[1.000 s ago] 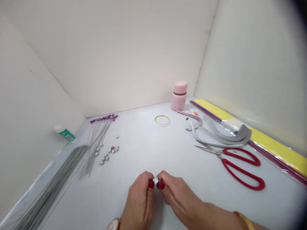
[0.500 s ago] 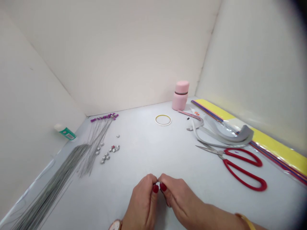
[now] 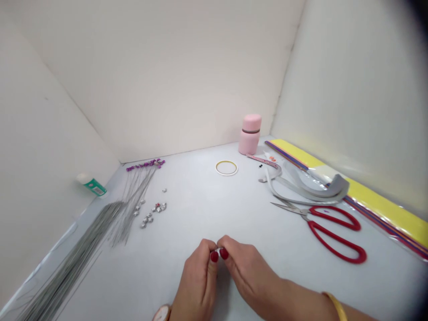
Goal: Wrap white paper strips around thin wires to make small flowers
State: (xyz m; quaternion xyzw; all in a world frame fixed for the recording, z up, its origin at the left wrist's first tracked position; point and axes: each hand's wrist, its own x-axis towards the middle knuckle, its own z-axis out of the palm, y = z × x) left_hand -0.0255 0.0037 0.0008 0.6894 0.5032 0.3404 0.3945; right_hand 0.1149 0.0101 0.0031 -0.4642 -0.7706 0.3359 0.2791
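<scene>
My left hand [image 3: 198,277] and my right hand [image 3: 248,268] meet at the front middle of the table. Both are closed, thumbs and forefingers pinching a small silver paper star [image 3: 218,251] between them. Only a sliver of it shows; the fingertips cover the rest. To the left lie several loose silver paper stars [image 3: 147,219], one of them with a red spot. Behind those, purple paper stars [image 3: 143,165] sit at the ends of thin wires [image 3: 135,187].
A thick bundle of grey wires [image 3: 75,256] runs along the left. Red-handled scissors [image 3: 309,215], silver paper strips [image 3: 314,196] and coloured paper packs [image 3: 377,200] lie right. A tape roll [image 3: 226,174], a pink flask [image 3: 249,136] and a green-white tube [image 3: 93,185] stand or lie farther back.
Both hands have risen slightly in view, still pinching together. The star, plainer between the thumbs before, is now mostly covered. The right-hand objects shift slightly left with the camera.
</scene>
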